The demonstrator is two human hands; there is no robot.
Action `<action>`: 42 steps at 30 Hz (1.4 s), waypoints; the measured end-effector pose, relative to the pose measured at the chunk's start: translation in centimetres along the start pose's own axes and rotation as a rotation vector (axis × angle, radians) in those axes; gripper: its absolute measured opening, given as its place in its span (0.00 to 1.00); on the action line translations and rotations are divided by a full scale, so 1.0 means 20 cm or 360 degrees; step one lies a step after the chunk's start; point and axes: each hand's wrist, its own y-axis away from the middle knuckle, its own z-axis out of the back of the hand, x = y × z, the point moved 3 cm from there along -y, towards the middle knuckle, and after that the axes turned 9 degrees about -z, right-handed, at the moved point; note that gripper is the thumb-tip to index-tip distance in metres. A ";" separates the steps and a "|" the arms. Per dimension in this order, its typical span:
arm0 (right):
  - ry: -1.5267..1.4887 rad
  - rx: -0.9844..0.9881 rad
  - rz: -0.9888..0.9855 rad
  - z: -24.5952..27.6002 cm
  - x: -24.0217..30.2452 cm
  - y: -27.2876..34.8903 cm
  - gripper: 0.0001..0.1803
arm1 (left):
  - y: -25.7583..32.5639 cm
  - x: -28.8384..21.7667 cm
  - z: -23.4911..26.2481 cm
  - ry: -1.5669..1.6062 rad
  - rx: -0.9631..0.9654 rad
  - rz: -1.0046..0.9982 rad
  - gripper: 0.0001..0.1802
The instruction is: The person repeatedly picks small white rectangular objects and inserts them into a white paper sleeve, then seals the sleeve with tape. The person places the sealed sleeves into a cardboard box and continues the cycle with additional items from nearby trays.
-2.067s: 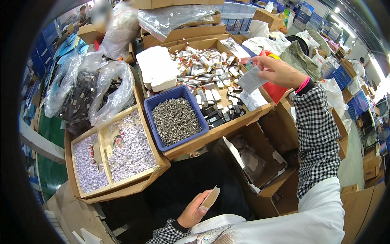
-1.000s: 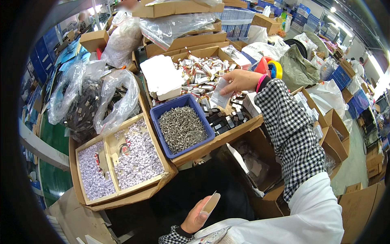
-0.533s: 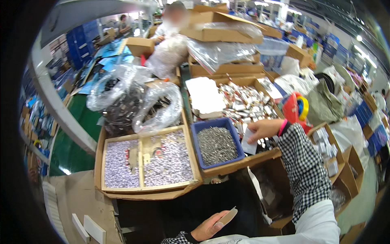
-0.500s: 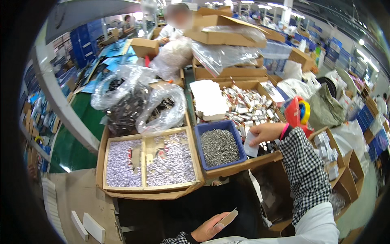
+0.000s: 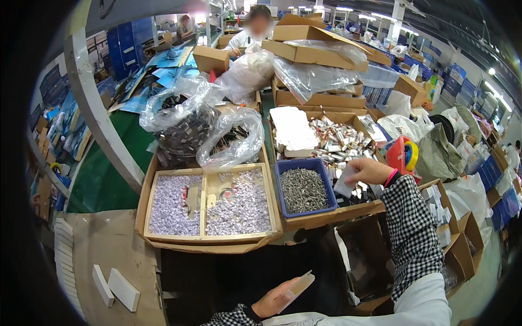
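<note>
Low in front of me, my left hand (image 5: 273, 300) is closed around a small flat white box (image 5: 298, 286), its open-looking side tilted up. My right hand (image 5: 373, 172) reaches to the right and pinches a pale flat piece (image 5: 345, 182); whether it is card or plastic I cannot tell. That piece hangs over small black and white parts (image 5: 363, 193) in a cardboard carton. Just left of it stands a blue plastic bin (image 5: 332, 202) full of small metal screws or pins (image 5: 304, 191). Behind lie many small silvery-white cylinders (image 5: 340, 137) beside a stack of white sheets (image 5: 293, 130).
A wooden two-part tray (image 5: 203, 209) holds tiny white pieces. Clear bags of black parts (image 5: 182, 136) stand behind it. A red tape dispenser (image 5: 398, 156) and a carton of white boxes (image 5: 435, 209) are at right. Two white boxes (image 5: 124, 289) lie left. Across the bench sits a person (image 5: 253, 35).
The view has shifted, so the bench appears further right and a little lower. My right hand keeps its pale piece over the carton. The box in my left hand has tilted, showing its edge more.
</note>
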 end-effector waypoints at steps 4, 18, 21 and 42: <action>-0.0552 -0.0465 0.0029 0.08 0.02 0.09 0.12 | 0.02 -0.06 0.00 0.0560 -0.0222 0.0081 0.52; -0.0717 -0.0763 0.0853 -0.47 0.61 0.57 0.13 | -0.08 -0.16 0.02 0.0669 -0.0238 0.0104 0.55; -0.0471 -0.0859 0.1248 -0.57 0.67 0.63 0.16 | -0.07 -0.17 0.01 0.0708 -0.0229 0.0087 0.54; -0.0238 0.0026 0.1006 -0.76 0.66 0.70 0.13 | 0.03 -0.13 0.02 0.0162 -0.0063 0.0149 0.46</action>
